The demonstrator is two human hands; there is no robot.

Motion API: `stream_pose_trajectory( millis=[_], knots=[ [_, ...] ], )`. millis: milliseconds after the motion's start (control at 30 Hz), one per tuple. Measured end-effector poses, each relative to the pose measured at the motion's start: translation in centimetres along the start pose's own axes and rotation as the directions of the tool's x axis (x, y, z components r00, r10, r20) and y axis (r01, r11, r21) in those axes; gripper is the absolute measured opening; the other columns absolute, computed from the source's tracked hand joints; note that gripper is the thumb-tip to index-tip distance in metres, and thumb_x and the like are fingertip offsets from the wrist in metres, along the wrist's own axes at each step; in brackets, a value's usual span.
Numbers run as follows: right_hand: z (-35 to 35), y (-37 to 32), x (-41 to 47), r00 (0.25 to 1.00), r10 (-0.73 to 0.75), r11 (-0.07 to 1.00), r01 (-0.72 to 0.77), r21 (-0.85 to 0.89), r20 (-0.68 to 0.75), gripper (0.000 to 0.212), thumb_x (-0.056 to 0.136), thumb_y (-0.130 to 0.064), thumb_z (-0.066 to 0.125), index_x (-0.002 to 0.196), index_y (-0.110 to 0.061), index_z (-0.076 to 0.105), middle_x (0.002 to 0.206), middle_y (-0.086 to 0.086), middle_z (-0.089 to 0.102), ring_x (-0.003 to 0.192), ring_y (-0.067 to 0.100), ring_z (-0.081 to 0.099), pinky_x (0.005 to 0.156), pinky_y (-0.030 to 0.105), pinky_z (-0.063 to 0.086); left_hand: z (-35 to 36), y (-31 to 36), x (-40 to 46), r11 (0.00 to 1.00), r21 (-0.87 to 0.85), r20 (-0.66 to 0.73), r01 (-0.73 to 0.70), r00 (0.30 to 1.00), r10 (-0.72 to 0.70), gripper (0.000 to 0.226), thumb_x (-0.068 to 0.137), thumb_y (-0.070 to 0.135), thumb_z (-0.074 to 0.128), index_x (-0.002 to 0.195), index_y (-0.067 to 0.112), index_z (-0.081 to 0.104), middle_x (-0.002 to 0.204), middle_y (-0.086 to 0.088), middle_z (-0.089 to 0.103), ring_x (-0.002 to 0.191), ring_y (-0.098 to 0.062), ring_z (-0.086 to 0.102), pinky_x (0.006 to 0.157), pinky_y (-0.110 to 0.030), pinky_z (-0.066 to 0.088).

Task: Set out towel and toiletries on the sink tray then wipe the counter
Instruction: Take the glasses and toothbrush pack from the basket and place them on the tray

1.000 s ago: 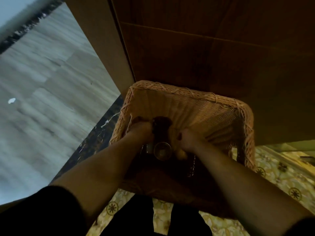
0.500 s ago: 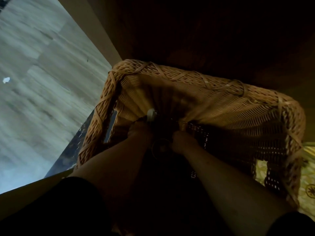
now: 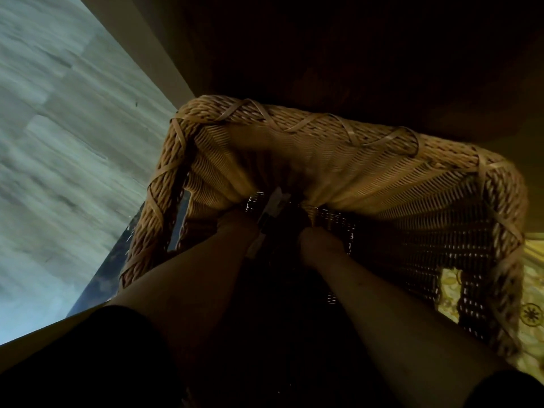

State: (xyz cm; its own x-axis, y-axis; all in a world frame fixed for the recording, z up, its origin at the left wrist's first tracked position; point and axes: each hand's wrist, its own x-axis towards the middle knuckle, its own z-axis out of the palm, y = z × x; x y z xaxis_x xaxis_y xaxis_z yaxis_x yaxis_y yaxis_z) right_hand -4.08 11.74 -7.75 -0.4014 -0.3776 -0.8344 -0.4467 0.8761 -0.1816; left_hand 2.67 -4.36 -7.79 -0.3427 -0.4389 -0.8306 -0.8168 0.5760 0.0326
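Note:
A tall woven wicker basket fills the middle of the head view, seen from above. Both my arms reach down into it. My left hand is at the bottom left of the inside, beside a thin pale packet that stands upright next to its fingers. My right hand is a little to the right, fingers curled down into dark items on the basket floor. The bottom of the basket is very dark, so what each hand grips cannot be made out.
Dark wooden cabinet panels rise behind the basket. Pale grey plank flooring lies to the left past a beige edge. A yellow patterned floor shows at the right, through the basket's weave.
The view has moved closer and lower over the basket, which now fills more of the frame. Both hands stay deep inside; the pale packet has become visible by my left hand.

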Motion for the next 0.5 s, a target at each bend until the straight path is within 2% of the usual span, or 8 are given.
stream_pose_trajectory(
  millis=[100,167,233,300,433,500],
  knots=[
    [-1.5,0.5,-1.3,1.0,0.014,1.0,-0.014,-0.019,-0.005,0.036,0.099,-0.016,0.056,0.134,-0.012,0.062,0.141,0.014,0.058,0.128,0.032,0.056,0.102,0.043,0.05,-0.3,-0.1,-0.8,1.0,0.004,-0.049,-0.02,0.999,0.02,0.048,0.102,0.027,0.05,0.145,0.006,0.042,0.151,-0.016,0.043,0.137,-0.032,0.043,0.11,-0.042,0.041],
    [-2.7,0.8,-2.7,1.0,0.009,1.0,-0.01,-0.029,-0.023,0.038,0.1,-0.021,0.056,0.137,-0.014,0.06,0.145,0.013,0.054,0.131,0.032,0.053,0.104,0.043,0.048,-0.9,-0.2,-1.7,0.996,-0.065,-0.077,-0.054,0.996,0.049,0.054,0.101,0.033,0.051,0.149,0.011,0.039,0.153,-0.014,0.042,0.139,-0.031,0.043,0.11,-0.041,0.04],
    [-4.2,1.0,-4.5,0.997,-0.003,0.999,0.0,-0.037,-0.078,0.041,0.102,-0.023,0.054,0.141,-0.013,0.056,0.147,0.013,0.051,0.133,0.032,0.051,0.106,0.043,0.047,-1.6,0.0,-3.1,0.974,-0.194,-0.126,-0.119,0.987,0.095,0.049,0.1,0.034,0.054,0.144,0.012,0.049,0.147,-0.014,0.051,0.133,-0.032,0.049,0.109,-0.041,0.042],
    [-5.8,1.2,-6.6,0.988,-0.043,0.999,0.038,-0.038,-0.147,0.041,0.102,-0.022,0.053,0.141,-0.009,0.054,0.143,0.015,0.054,0.128,0.031,0.055,0.103,0.04,0.049,-2.2,0.1,-4.5,0.964,-0.196,-0.19,-0.181,0.971,0.144,0.042,0.1,0.028,0.056,0.138,0.01,0.056,0.141,-0.015,0.056,0.129,-0.035,0.053,0.105,-0.042,0.043],
    [-9.5,1.5,-10.9,0.975,-0.091,0.996,0.092,-0.007,-0.203,0.021,0.1,-0.021,0.056,0.115,-0.011,0.067,0.115,0.012,0.07,0.102,0.028,0.067,0.077,0.034,0.052,-4.6,0.3,-8.9,0.988,-0.045,-0.266,-0.15,0.955,0.133,0.039,0.098,0.037,0.058,0.124,0.009,0.064,0.12,-0.016,0.068,0.109,-0.034,0.065,0.087,-0.042,0.054],
    [-11.4,1.9,-13.2,0.966,-0.103,0.993,0.112,0.026,-0.238,0.014,0.099,-0.024,0.056,0.102,-0.017,0.067,0.101,0.007,0.07,0.09,0.025,0.066,0.071,0.034,0.051,-6.0,0.6,-11.7,0.991,-0.021,-0.3,-0.13,0.947,0.118,0.038,0.097,0.038,0.059,0.12,0.008,0.065,0.114,-0.015,0.069,0.103,-0.031,0.067,0.086,-0.04,0.056]
  ],
)
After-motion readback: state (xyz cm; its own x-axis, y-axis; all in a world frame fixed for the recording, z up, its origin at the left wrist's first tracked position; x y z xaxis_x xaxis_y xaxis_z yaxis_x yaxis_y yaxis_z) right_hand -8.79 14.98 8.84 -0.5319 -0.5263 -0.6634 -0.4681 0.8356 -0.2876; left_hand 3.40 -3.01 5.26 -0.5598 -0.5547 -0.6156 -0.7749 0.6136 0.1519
